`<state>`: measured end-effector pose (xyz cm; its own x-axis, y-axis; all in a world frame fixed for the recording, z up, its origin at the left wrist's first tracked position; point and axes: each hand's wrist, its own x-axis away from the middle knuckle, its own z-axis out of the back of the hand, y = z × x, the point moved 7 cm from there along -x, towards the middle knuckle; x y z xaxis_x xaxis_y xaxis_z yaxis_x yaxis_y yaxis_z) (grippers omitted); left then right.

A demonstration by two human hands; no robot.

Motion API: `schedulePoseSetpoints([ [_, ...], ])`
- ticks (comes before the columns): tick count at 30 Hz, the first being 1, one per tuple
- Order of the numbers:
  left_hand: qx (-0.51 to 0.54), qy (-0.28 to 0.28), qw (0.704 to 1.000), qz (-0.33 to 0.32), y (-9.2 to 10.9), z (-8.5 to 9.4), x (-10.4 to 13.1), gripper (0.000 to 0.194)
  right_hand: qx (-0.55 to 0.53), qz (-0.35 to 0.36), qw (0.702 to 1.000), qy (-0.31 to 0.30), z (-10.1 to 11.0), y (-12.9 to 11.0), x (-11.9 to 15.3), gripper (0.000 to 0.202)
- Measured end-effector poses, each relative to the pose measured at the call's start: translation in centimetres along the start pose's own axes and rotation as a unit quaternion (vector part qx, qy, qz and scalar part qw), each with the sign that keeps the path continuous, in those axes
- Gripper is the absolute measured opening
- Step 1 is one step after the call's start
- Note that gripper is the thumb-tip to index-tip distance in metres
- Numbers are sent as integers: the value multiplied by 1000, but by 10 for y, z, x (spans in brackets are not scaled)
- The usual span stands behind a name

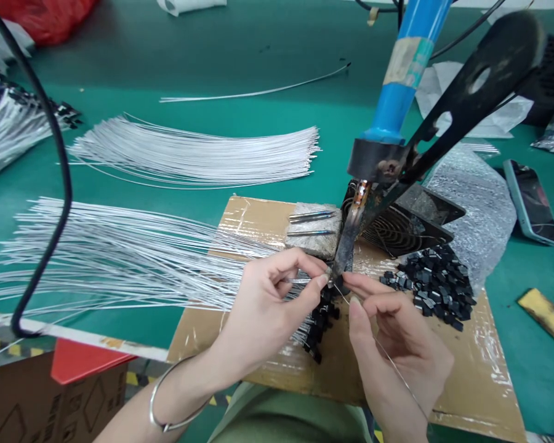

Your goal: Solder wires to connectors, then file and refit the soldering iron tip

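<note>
An electronics workshop: soldering iron (390, 114), white wire bundles (133, 249), black connector heap (438, 286), green worktop (341, 117).

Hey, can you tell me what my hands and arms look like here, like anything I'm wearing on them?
Both your left hand and right hand are gloveless. A thin, silver-coloured bangle circles your left wrist; no sleeve shows there. Your right forearm is out of frame.

Left hand (272, 307) hides some wires (166, 258); the soldering iron (391, 111) runs off the top! Red bag (50, 18), cropped too.
</note>
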<state>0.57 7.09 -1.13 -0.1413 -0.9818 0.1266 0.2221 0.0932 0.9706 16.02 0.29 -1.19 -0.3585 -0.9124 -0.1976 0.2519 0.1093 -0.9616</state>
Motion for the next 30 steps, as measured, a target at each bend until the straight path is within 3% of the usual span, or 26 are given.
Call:
schedulePoseSetpoints([
  [30, -11, 8, 999, -30, 7, 0, 2, 10, 19, 37, 999, 5, -1, -2, 4, 14],
])
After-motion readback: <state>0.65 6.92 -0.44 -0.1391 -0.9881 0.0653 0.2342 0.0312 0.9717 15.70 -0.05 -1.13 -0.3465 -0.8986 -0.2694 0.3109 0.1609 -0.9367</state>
